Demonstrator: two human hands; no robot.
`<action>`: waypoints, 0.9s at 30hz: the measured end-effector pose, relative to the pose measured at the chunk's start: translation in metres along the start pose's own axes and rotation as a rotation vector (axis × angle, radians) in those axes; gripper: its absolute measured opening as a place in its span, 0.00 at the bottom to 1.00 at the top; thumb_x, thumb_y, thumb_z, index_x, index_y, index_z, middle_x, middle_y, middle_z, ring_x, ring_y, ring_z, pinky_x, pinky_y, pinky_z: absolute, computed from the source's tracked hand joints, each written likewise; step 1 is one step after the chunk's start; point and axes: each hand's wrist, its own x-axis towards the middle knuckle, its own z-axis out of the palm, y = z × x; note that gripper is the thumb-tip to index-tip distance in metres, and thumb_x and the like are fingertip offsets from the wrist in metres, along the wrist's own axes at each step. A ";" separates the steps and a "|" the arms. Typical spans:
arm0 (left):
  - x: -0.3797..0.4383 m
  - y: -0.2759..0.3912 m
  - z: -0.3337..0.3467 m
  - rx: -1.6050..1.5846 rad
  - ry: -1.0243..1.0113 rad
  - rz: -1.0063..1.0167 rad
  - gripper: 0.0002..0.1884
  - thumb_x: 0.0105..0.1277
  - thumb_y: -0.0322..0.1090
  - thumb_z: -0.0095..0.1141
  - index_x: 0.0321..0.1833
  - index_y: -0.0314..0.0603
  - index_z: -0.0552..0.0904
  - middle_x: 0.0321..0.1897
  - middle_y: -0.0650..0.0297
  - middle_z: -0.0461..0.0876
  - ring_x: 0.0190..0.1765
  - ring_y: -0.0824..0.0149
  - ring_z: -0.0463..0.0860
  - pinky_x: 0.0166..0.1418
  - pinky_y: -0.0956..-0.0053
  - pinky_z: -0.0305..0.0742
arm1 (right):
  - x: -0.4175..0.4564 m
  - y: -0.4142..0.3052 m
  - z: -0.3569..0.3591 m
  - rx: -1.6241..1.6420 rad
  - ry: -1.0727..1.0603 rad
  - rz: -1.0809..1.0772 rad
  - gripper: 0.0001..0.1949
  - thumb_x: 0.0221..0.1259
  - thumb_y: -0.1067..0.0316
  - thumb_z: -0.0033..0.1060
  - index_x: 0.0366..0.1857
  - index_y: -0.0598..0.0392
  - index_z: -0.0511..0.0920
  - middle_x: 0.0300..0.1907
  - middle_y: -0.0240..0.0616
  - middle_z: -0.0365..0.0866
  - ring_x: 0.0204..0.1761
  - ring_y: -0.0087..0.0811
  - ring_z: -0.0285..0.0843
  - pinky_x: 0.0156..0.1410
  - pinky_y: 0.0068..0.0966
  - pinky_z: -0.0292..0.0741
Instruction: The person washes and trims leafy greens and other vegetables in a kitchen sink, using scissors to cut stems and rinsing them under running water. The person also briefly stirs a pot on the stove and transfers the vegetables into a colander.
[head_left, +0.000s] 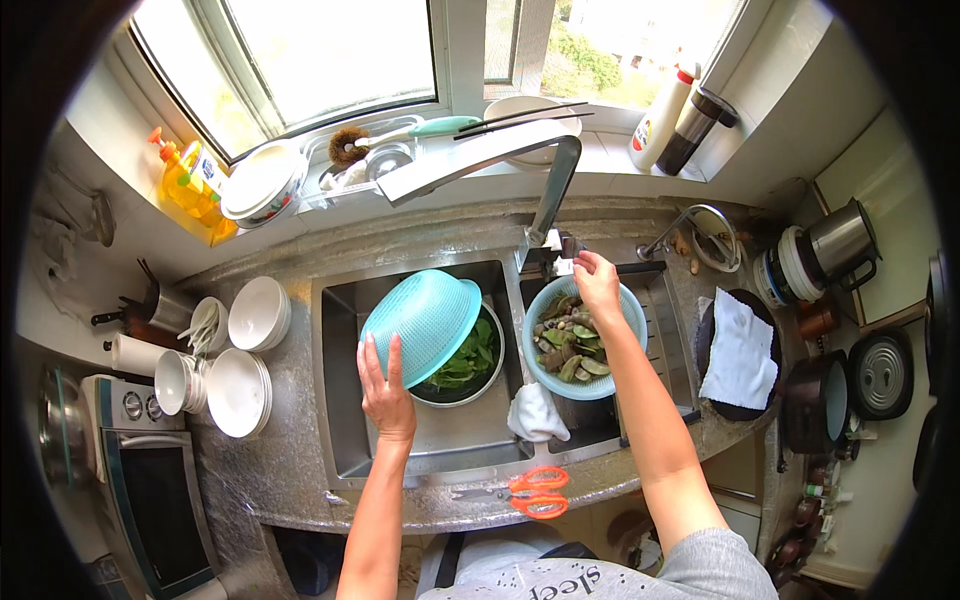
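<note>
My left hand (388, 394) holds the near rim of an empty turquoise plastic colander (420, 322), tilted over the left sink basin. Partly beneath it, a round pot (457, 397) holds green leafy vegetables (471, 360). My right hand (598, 285) is raised near the faucet base (536, 251), over the far rim of a light blue basket (631, 307) of flat bean pods (574, 345); whether its fingers touch the faucet handle, I cannot tell. A white cloth (538, 414) hangs over the divider between the basins.
Orange-handled scissors (536, 493) lie on the counter's front edge. White bowls (259, 313) and stacked plates (236, 392) stand at the left. A white cloth (739, 349) covers part of a dark round pan at the right. The faucet spout (480, 169) arches over the left basin.
</note>
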 end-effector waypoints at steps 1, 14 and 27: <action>-0.001 -0.001 -0.002 0.006 -0.002 -0.002 0.40 0.51 0.15 0.51 0.67 0.63 0.64 0.66 0.58 0.62 0.65 0.50 0.66 0.44 0.63 0.83 | 0.000 -0.001 0.002 0.007 -0.002 0.001 0.19 0.54 0.70 0.53 0.50 0.67 0.74 0.45 0.49 0.81 0.49 0.37 0.80 0.57 0.28 0.73; -0.006 -0.047 -0.027 -0.611 -0.006 -0.571 0.39 0.48 0.16 0.39 0.70 0.37 0.55 0.68 0.47 0.56 0.71 0.50 0.55 0.73 0.60 0.48 | 0.011 0.006 -0.004 0.043 0.023 0.090 0.16 0.54 0.72 0.53 0.48 0.63 0.76 0.43 0.46 0.83 0.46 0.34 0.82 0.52 0.26 0.76; -0.015 -0.029 -0.063 -0.645 -0.144 -0.555 0.37 0.50 0.18 0.38 0.69 0.34 0.55 0.66 0.46 0.58 0.70 0.49 0.56 0.72 0.59 0.49 | -0.165 -0.041 0.133 -0.233 -0.512 -0.630 0.19 0.46 0.71 0.63 0.46 0.52 0.76 0.49 0.41 0.75 0.54 0.40 0.70 0.53 0.33 0.74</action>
